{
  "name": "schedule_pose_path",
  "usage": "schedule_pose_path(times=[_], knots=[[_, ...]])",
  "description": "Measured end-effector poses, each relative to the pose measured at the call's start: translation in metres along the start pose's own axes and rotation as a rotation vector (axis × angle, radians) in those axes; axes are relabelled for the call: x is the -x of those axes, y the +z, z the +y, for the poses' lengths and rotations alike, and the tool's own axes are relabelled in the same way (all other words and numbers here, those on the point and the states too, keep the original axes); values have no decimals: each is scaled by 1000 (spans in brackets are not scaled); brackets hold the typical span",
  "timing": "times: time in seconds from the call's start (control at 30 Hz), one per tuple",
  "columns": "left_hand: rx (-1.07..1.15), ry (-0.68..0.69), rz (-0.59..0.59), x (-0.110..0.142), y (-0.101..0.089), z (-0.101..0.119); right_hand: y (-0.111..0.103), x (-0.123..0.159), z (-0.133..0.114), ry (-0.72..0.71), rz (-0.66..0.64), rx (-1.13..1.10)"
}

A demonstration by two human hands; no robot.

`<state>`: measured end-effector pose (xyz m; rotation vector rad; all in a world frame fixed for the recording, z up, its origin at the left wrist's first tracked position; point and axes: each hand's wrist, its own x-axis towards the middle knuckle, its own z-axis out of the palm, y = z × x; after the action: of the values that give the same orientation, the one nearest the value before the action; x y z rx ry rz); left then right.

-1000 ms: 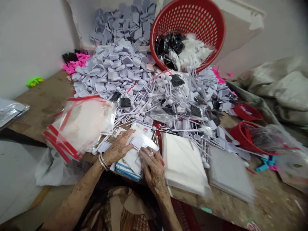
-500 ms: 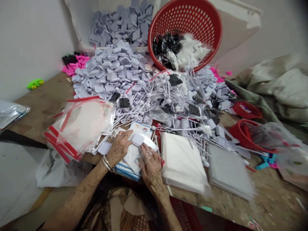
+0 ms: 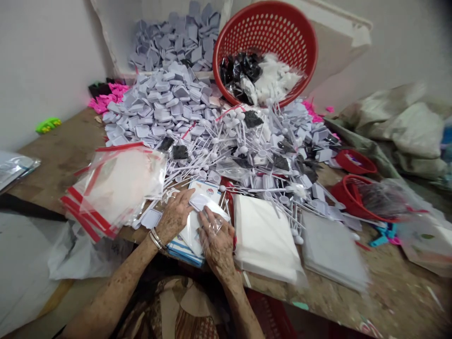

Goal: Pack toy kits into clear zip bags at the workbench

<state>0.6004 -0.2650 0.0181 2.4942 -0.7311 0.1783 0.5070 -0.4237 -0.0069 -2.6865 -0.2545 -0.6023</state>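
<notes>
A small pale plastic tray (image 3: pixel 199 202) lies in a clear plastic bag (image 3: pixel 192 230) over a stack of blue-and-white printed cards (image 3: pixel 185 253) at the table's front edge. My left hand (image 3: pixel 175 217), with bracelets at the wrist, has its fingers closed on the bag's left side, beside the tray. The fingers of my right hand (image 3: pixel 216 238) lie stretched over the bag, their tips at the tray's lower right. Clear film covers part of them. Another pale tray (image 3: pixel 151 218) lies left of my left hand.
Behind my hands is a heap of pale trays (image 3: pixel 158 103) and white sticks, with a tilted red basket (image 3: pixel 264 33) of black and white packets. Red-edged clear bags (image 3: pixel 120 179) lie left; white sheets (image 3: pixel 264 230) and clear bags (image 3: pixel 332 249) right. Small red baskets (image 3: pixel 348 195) stand farther right.
The tray in the bag has shifted slightly and turned. My right hand has moved a little left and up, its fingers now reaching the tray. My left hand stays at the bag.
</notes>
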Motion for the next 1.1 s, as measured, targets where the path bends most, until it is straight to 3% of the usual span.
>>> schedule_pose_path(times=[0.17,0.3,0.57,0.77,0.83,0.93,1.0,1.1], knots=[[-27,34,-66,-4,-1,2,1,-5,-1,13,-56,19],[-116,-7,-84,-8,1,5,6,-7,1,29,-3,41],[-291,75,-193,-10,-4,18,0,-12,3,1,-24,79],[-310,82,-161,-11,0,19,-9,7,12,-157,-114,70],[-283,81,-124,-11,6,19,-19,16,15,-228,-108,54],[-223,92,-91,-12,18,19,-51,19,17,-275,-183,-35],[-186,74,-97,-12,26,19,-79,12,17,-241,-312,-118],[-126,4,-109,-13,32,21,-113,-12,18,-201,-346,-170]])
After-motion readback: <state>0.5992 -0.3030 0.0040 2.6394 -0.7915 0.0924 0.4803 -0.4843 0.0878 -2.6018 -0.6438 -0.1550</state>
